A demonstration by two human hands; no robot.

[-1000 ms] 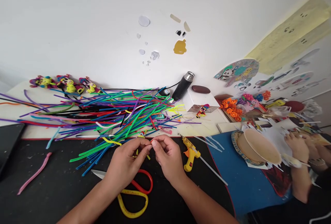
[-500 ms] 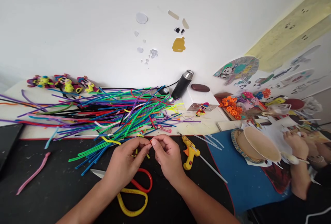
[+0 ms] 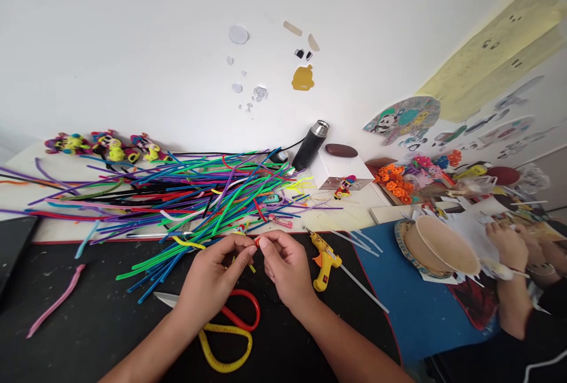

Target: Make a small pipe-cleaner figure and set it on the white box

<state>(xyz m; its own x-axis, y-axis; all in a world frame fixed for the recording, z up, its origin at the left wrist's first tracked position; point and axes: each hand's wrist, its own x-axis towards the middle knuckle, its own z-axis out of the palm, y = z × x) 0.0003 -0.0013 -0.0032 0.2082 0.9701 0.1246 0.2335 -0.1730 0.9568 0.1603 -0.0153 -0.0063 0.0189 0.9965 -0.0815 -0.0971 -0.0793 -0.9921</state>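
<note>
My left hand (image 3: 217,268) and my right hand (image 3: 287,265) meet over the black mat, both closed in a pinch. Between their fingertips is a small red piece (image 3: 257,242), mostly covered, perhaps a bit of pipe cleaner. Behind the fingers a small yellow-and-red figure (image 3: 241,229) is partly hidden. Scissors (image 3: 258,312) with one red and one yellow handle lie beneath my left wrist, the blades partly covered. A heap of coloured pipe cleaners (image 3: 234,200) spreads beyond my hands. To the right of my right hand lies a yellow glue gun (image 3: 325,265).
Clear glue sticks (image 3: 361,241) lie beside the glue gun. A pink pipe cleaner (image 3: 57,306) rests at left on the mat. At the back stand a black flask (image 3: 311,146), a white box (image 3: 341,169) and several finished figures (image 3: 106,147). A co-worker's hands (image 3: 507,247) are near a bowl (image 3: 447,247) at right.
A little more of the red piece shows between my fingertips. My hands keep nearly the same place, and the view has shifted slightly.
</note>
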